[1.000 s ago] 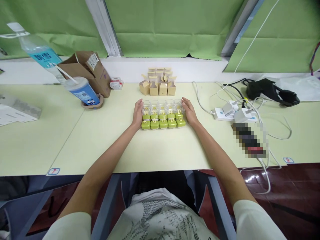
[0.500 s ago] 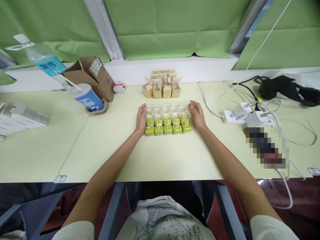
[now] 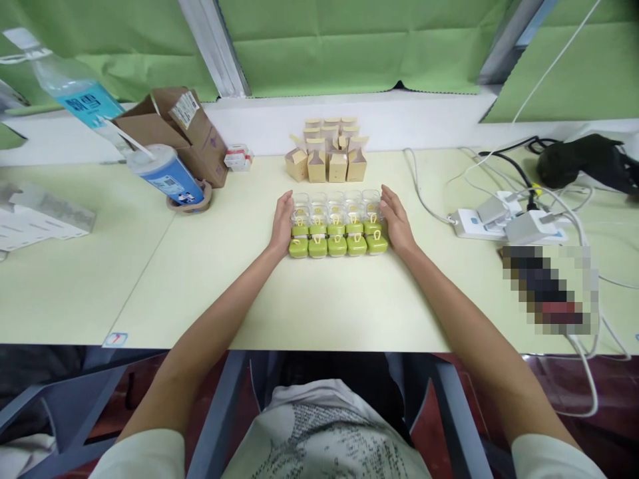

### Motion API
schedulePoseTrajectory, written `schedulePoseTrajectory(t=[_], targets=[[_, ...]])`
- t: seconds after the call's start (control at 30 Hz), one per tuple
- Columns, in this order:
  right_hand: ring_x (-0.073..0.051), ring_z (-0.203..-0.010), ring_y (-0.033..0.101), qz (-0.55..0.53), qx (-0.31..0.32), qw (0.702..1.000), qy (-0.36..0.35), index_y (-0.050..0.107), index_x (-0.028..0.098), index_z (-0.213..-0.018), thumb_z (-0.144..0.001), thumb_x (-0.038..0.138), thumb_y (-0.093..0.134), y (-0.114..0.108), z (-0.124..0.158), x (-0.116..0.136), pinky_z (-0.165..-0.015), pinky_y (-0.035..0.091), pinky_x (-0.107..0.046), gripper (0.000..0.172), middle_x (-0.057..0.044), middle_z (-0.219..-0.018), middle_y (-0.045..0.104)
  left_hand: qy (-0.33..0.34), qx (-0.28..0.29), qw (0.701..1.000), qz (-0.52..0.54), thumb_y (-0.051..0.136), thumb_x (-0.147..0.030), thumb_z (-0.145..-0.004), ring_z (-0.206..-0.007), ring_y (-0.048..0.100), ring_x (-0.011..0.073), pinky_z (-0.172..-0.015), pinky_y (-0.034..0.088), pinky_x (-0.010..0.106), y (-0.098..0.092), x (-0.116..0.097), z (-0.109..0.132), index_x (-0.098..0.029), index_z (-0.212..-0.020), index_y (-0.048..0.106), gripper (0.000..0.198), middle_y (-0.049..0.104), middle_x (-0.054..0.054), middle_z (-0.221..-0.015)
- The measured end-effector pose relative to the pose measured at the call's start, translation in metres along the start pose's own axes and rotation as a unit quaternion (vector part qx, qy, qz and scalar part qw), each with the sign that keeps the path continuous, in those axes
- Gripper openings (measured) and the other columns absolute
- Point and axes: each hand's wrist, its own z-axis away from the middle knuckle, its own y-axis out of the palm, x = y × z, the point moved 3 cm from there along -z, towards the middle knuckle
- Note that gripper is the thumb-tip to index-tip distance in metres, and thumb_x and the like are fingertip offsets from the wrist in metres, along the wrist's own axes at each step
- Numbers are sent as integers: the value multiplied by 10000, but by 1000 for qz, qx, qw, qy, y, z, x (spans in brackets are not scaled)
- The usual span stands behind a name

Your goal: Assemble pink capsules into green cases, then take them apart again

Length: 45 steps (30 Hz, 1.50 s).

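Note:
My left hand (image 3: 281, 225) lies along the left side of a block of small containers, its fingers stretched out and pointing away from me. On the opposite side, my right hand (image 3: 397, 221) is held the same way, palm turned inward, beside the right end. Between them stand rows of small green cases (image 3: 337, 247) with pale yellow loops on top. Behind these, clear plastic containers (image 3: 335, 203) with yellow marks form the far rows. Both hands are at the outer cases; whether they press on them I cannot tell.
Several small open cardboard boxes (image 3: 337, 166) stand behind the containers near the wall. At left are a brown carton (image 3: 207, 143), a bottle (image 3: 82, 93), a blue-and-white cup (image 3: 167, 176) and white boxes (image 3: 42, 213). A power strip (image 3: 479, 226) with chargers and cables lies at right.
The whole view has shifted a little, so the table sits slightly higher in the picture. Both hands stay at the sides of the container block, which keeps its arrangement.

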Motion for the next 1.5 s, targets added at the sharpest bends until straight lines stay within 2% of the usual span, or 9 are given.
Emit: schedulePoseTrajectory(t=[0.2, 0.3, 0.4, 0.5, 0.73, 0.9, 1.03, 1.27, 1.5], targets=[[-270, -1494, 554, 24, -114, 993, -32, 592, 312, -1427, -987, 670, 567, -6, 6, -6, -1304, 413, -518, 568, -83, -1598, 581, 129, 34, 985, -111, 822, -721, -850, -1535, 516, 292, -1310, 397, 425, -15, -56, 14, -277, -1234, 728, 594, 648, 86, -1508], [-255, -1314, 646, 39, -188, 981, -37, 644, 289, -1251, -995, 531, 551, -11, 8, -11, -1140, 552, -490, 364, -82, -1395, 656, 200, 170, 928, -264, 806, -606, -918, -1086, 709, 239, -1031, 554, 359, -18, -101, 27, -233, -997, 790, 382, 767, 88, -1112], [-250, -1186, 672, 29, -209, 977, -41, 660, 273, -1145, -977, 448, 564, -12, 7, -16, -958, 612, -433, 261, -73, -1265, 669, 130, 311, 864, -375, 822, -571, -908, -718, 609, 159, -693, 487, 284, -18, -123, 36, -204, -896, 815, 367, 720, 36, -794], [-246, -1096, 680, 13, -220, 974, -48, 669, 261, -1086, -950, 398, 595, -11, 5, -18, -852, 613, -404, 207, -66, -1198, 677, 82, 366, 832, -409, 866, -586, -851, -651, 542, 129, -609, 416, 258, -17, -124, 38, -194, -872, 820, 395, 669, 8, -719], [-224, -1009, 675, -3, -226, 973, -35, 677, 250, -1036, -909, 342, 604, -8, 5, -15, -746, 599, -354, 173, -52, -1122, 693, 47, 407, 789, -458, 777, -605, -908, -633, 555, 126, -595, 421, 248, -16, -119, 36, -197, -871, 809, 411, 694, 11, -737], [-208, -985, 665, -9, -219, 976, -22, 681, 251, -1020, -900, 316, 594, -8, 5, -15, -734, 595, -336, 162, -43, -1114, 684, 79, 432, 753, -490, 721, -573, -966, -753, 684, 167, -693, 518, 270, -1, -183, 33, -229, -846, 779, 369, 774, 37, -870], [-203, -953, 667, -20, -219, 975, -16, 680, 246, -1004, -881, 305, 598, -8, 5, -14, -700, 586, -328, 159, -46, -1112, 690, 134, 339, 776, -514, 736, -534, -938, -932, 749, 227, -802, 577, 304, 10, -225, 3, -250, -937, 803, 292, 815, 40, -1063], [-198, -931, 668, -35, -216, 976, 7, 679, 244, -983, -857, 314, 608, -8, 8, -6, -681, 568, -315, 160, -35, -1073, 697, 136, 254, 809, -512, 750, -379, -894, -906, 751, 225, -800, 591, 321, 18, -159, -65, -200, -908, 791, 184, 828, 50, -989], [-172, -841, 627, -16, -202, 979, 17, 686, 249, -970, -843, 295, 614, -9, 9, -6, -686, 563, -310, 153, -11, -1010, 680, 153, 275, 785, -534, 758, -255, -907, -883, 749, 223, -881, 559, 367, 13, -125, -76, -200, -871, 791, 74, 825, 40, -929]])
